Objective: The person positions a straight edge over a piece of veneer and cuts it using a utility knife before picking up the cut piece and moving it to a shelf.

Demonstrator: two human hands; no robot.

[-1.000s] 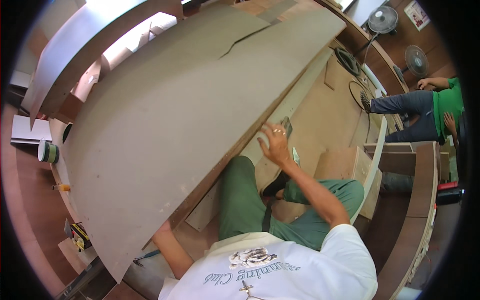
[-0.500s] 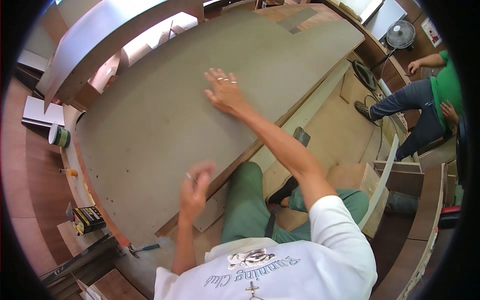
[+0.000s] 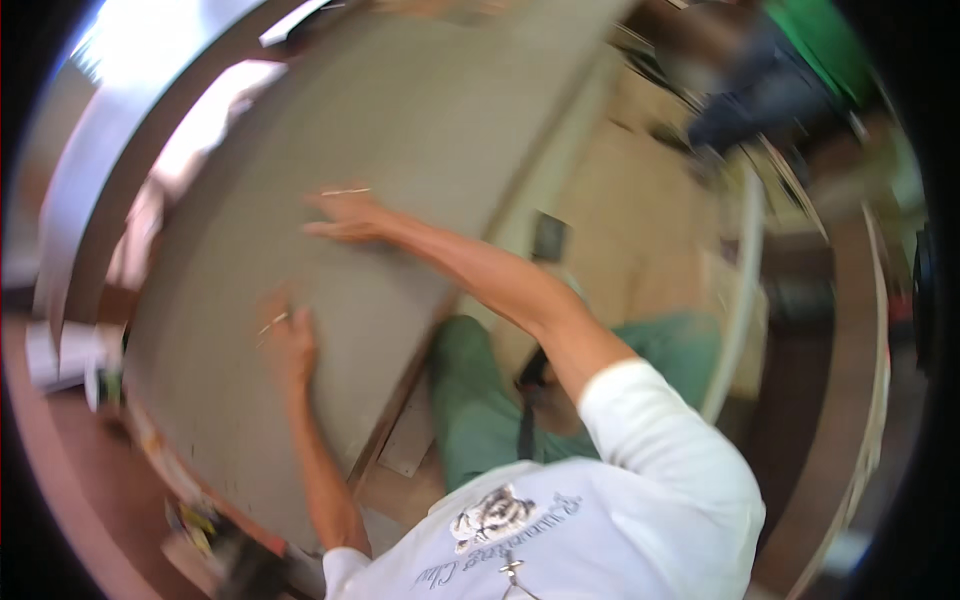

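A large grey-brown board (image 3: 400, 110) lies slantwise in front of me. My right hand (image 3: 347, 214) is over its middle, fingers stretched out toward the left, and seems to rest on the surface. Nearer to me, my left hand (image 3: 291, 342) is above or on the same board, blurred by motion. Its thumb and fingers look apart, with nothing between them; whether it touches the board I cannot tell. Both hands wear rings.
A long curved pale panel (image 3: 100, 150) rises beyond the board's left side. Blurred tools or packages (image 3: 215, 535) sit at the lower left. A dark block (image 3: 549, 238) lies right of the board. Upper right, a person in green (image 3: 815, 45) is nearby.
The view has turned, so the board stands steeper and the surroundings are smeared. My left hand has moved from the board's near edge out over its surface. My right hand stays over the board.
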